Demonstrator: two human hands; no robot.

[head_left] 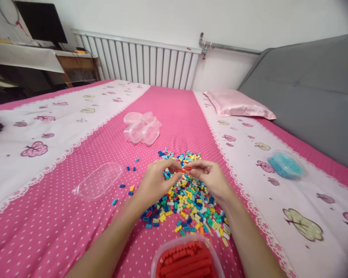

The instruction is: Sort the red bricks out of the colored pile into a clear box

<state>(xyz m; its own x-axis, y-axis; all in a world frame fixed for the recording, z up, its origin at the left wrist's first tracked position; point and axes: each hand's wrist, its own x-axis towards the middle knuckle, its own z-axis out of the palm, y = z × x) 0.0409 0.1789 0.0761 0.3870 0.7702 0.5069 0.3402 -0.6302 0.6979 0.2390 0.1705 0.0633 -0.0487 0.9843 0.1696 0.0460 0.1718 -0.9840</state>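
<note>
My left hand [159, 178] and my right hand [210, 175] meet above a spread pile of small coloured building bricks [188, 200]. Between their fingertips are small red bricks [181, 170], pinched from both sides; whether they are joined cannot be made out. Closest to me, a clear plastic tub [156, 255] holds red bricks [188, 262], some pressed together into long rows. Several loose bricks, mostly blue, lie left of my left hand.
A clear lid [100, 181] lies to the left on the pink dotted bedspread [174, 104]. Beyond the pile sit several clear containers [142, 129]. At the right is a tub with blue contents [285, 165]; farther back lie a pink pillow [239, 104] and a grey headboard [310, 85].
</note>
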